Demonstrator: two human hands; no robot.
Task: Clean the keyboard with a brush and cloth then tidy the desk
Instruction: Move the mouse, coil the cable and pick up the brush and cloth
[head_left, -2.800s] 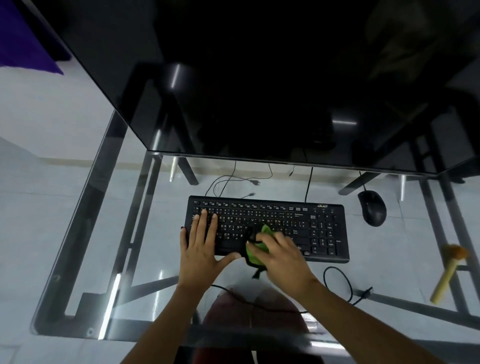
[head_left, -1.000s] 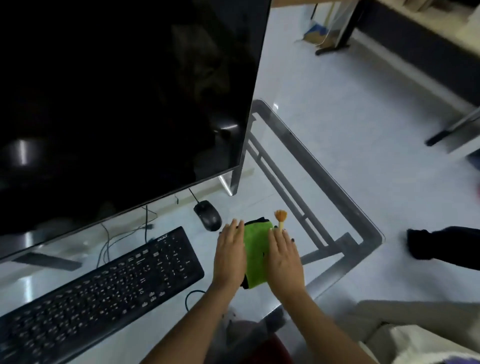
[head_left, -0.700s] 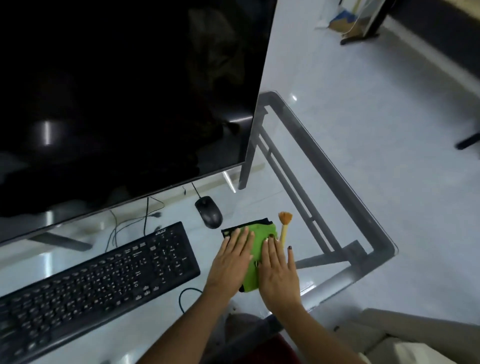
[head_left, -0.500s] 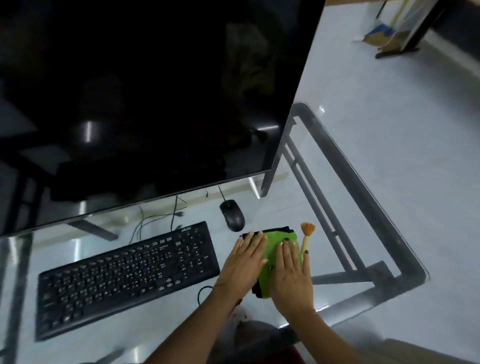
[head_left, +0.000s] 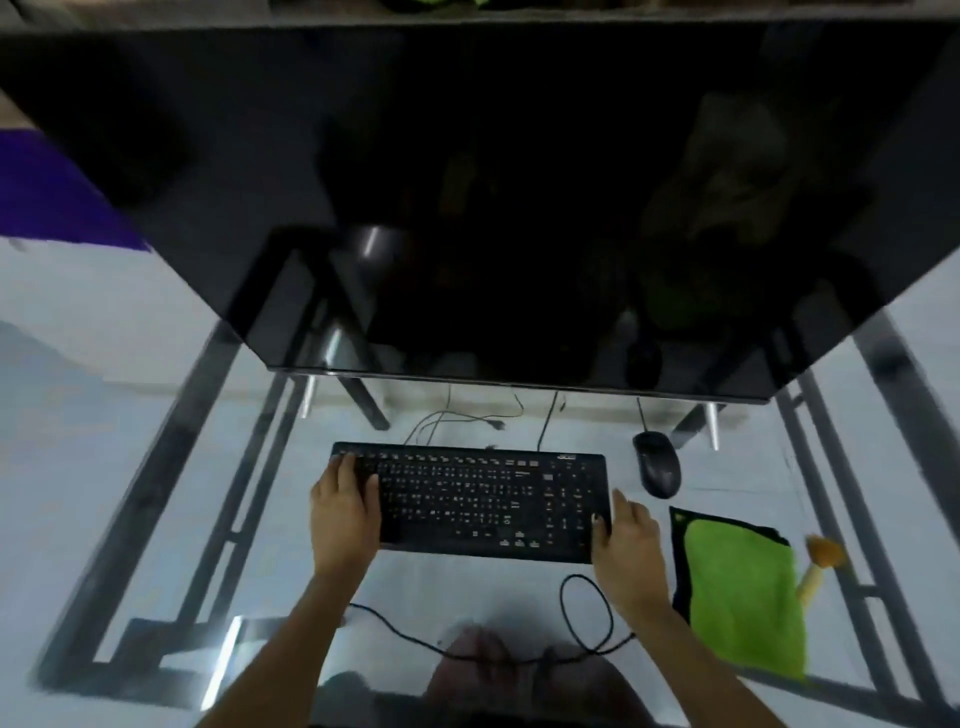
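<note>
- Left hand (head_left: 344, 506) grips the left end of the keyboard (head_left: 470, 501), fingers laid over the top corner keys.
- Right hand (head_left: 626, 538) clasps the keyboard's right end, thumb on the keypad edge; neither hand carries a tool.
- Keyboard lies on the glass desk (head_left: 156, 467), below the lower edge of the dark monitor (head_left: 467, 182).
- Mouse (head_left: 656, 463) sits just right of the keyboard's upper corner.
- Green cloth (head_left: 740, 587) lies flat to the right of the keyboard, just beside the right hand; the brush (head_left: 818, 564) lies against the cloth's far edge.
- Judgement: cleaning appears finished; the step in hand looks like squaring the keyboard as part of tidying.
- Risk: a black cable (head_left: 576, 618) loops in front of the keyboard near the right wrist; a shift could snag it and drag the keyboard askew.
- Risk: a rightward push could knock the mouse or ruck the cloth, since both lie close to that end.
- Risk: smooth glass gives little friction; an uneven push may swing the keyboard.
</note>
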